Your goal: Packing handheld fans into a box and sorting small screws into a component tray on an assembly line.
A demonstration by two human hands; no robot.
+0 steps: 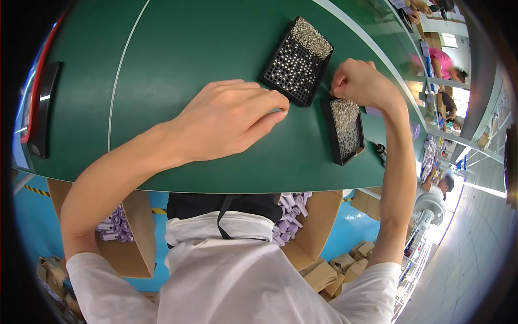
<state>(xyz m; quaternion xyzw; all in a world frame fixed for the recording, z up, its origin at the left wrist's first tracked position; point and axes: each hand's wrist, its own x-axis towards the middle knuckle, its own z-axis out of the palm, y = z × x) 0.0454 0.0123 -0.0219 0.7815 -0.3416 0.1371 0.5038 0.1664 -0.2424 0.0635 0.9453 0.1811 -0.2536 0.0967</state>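
Note:
My left hand [232, 119] rests on the green table [183, 48], fingers curled together, fingertips close to the near corner of a black perforated tray [294, 65]. That tray carries a heap of small silvery metal parts at its far end. My right hand [359, 81] is closed in a pinch just above the far end of a second, smaller black tray [345, 143], which is covered with the same silvery parts [345, 116]. Whether either hand pinches a part is hidden by the fingers.
A black and red device [40, 108] lies at the table's left edge. Cardboard boxes with pale purple tubes [110, 227] [288, 213] stand below the table on both sides of my lap. Other people [442, 62] work along benches at the right.

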